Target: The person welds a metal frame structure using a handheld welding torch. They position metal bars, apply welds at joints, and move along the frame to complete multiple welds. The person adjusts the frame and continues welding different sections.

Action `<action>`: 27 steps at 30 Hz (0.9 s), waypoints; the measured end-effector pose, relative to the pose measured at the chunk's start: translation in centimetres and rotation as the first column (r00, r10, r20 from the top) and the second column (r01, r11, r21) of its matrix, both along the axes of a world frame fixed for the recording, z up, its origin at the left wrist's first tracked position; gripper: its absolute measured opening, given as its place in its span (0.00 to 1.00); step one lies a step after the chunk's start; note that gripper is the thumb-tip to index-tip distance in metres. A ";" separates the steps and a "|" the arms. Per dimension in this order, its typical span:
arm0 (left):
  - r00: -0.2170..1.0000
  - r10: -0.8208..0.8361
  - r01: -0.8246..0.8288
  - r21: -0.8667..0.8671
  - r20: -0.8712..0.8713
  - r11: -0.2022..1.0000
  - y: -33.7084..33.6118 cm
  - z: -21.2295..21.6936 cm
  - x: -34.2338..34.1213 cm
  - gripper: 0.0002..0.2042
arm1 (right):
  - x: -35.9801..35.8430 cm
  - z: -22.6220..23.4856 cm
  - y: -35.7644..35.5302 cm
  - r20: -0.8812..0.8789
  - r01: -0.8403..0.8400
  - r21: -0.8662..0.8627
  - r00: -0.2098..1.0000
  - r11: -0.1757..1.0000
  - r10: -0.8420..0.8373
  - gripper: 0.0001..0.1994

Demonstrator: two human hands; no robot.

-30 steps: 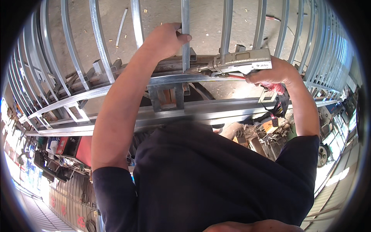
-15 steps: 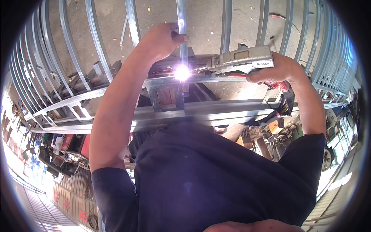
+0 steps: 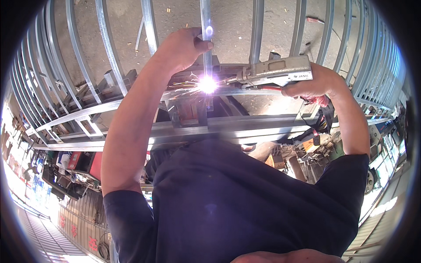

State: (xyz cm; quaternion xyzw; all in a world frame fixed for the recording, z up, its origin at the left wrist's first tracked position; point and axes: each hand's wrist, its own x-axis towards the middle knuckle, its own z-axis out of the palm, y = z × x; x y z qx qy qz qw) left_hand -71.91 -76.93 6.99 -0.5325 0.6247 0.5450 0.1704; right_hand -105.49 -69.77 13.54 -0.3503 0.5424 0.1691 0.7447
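My left hand [image 3: 180, 50] is closed around an upright square metal tube [image 3: 206, 17], with the thumb and fingers pinching it from its left side. In my right hand [image 3: 322, 82] is a grey welding gun [image 3: 278, 70], held level with its nozzle pointing left. At the nozzle's tip a glaring white arc [image 3: 207, 84] burns where the tube crosses a long metal rail [image 3: 254, 91]. Sparks spray out to the left of it. The glare hides the joint itself. A red part of the gun shows under my right fingers.
More upright tubes [image 3: 111, 48] stand in a row along the rail on both sides. A second metal beam [image 3: 245, 131] runs nearer to my body. Red-and-black equipment [image 3: 85, 164] is at the left, boxes and scrap [image 3: 302, 162] at the right. A red-handled tool [image 3: 314, 19] lies on the floor.
The sparks now fan out farther to the left. My right hand and the welding gun have shifted very slightly right and down; my left hand keeps its hold on the tube.
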 end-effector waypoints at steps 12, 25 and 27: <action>1.000 -0.006 0.006 -0.010 -0.027 1.000 -0.1 -0.1 0.5 0.28 | -0.7 -0.2 0.7 0.004 0.064 0.008 0.998 0.998 -0.064 0.28; 0.944 0.312 -0.330 -0.356 -0.108 0.874 2.8 3.3 2.6 0.26 | -4.0 2.1 2.9 0.092 0.292 -0.032 0.953 0.956 -0.288 0.25; 0.896 0.412 -0.443 -0.418 -0.167 0.793 5.8 5.4 5.6 0.20 | -3.8 2.5 3.8 0.124 0.310 -0.025 0.944 0.950 -0.305 0.22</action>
